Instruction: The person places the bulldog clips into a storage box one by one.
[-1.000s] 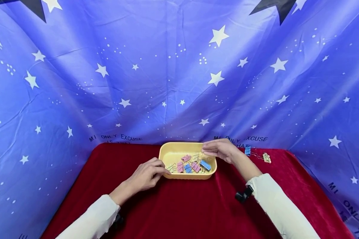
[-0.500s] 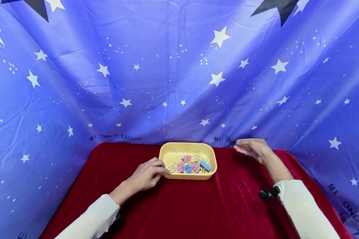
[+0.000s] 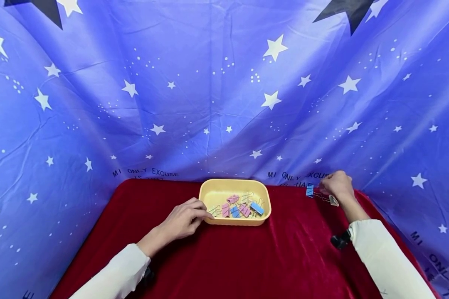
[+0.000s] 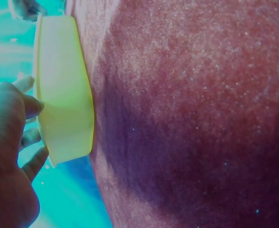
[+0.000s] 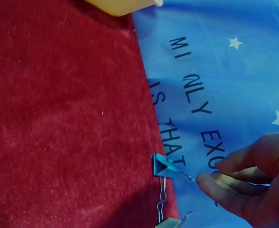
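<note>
My left hand [image 3: 185, 218] grips the near left corner of a yellow plastic tray [image 3: 232, 221], with fingertips on its rim. Inside lie several pink, blue and pale yellow binder clips [image 3: 257, 207]. Over at the back right, my right hand [image 3: 336, 185] is at a blue binder clip [image 5: 162, 165] near the table's far edge. Its bunched fingertips are right at the end of one wire handle; I cannot tell whether they pinch it. The blue clip's other handle meets that of a pale yellow binder clip [image 3: 333, 201], partly hidden under my right hand.
Dark red velvet cloth [image 3: 224, 261] covers the table. A blue curtain [image 3: 209, 104] with stars and black lettering hangs right behind its far edge and along both sides.
My right hand has left the tray's right end and moved right to the blue clip, its fingers drawing together. The left hand and the tray have stayed in place.
</note>
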Available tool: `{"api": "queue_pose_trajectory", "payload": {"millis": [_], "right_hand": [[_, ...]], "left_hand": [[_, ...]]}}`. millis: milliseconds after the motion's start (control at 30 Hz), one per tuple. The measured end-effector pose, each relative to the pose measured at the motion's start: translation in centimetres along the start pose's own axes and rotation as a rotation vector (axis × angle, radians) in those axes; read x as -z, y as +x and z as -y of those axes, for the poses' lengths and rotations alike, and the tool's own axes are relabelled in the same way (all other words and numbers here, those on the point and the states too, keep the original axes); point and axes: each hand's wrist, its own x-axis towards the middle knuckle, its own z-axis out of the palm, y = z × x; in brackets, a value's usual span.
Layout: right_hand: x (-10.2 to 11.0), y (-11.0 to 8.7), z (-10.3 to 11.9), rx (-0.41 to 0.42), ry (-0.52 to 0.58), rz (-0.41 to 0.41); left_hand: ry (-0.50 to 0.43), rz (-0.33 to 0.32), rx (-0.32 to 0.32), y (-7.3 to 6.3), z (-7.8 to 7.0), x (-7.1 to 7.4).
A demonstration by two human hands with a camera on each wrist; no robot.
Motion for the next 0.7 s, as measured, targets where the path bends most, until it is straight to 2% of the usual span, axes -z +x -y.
{"api": "queue_pose_trajectory", "payload": {"millis": [167,467,600,700], "right_hand": [[-0.5,0.7,-0.1,0.009,-0.138,-0.059],[-1.4,1.8,-0.5,0.047,-0.265,-0.099],[-1.8,2.4,-0.8,0.0,-0.232,-0.111],[-2.1,4.2,-2.1,-0.03,-0.184,-0.12]], "left_hand": [[0.004,0.006,-0.002,0.0,0.0,0.0],[0.007,0.008,-0.003,0.0,0.0,0.0],[0.003,0.01,0.0,0.1,0.0,0.0],[0.003,0.013,0.004,0.1,0.0,0.1]]}}
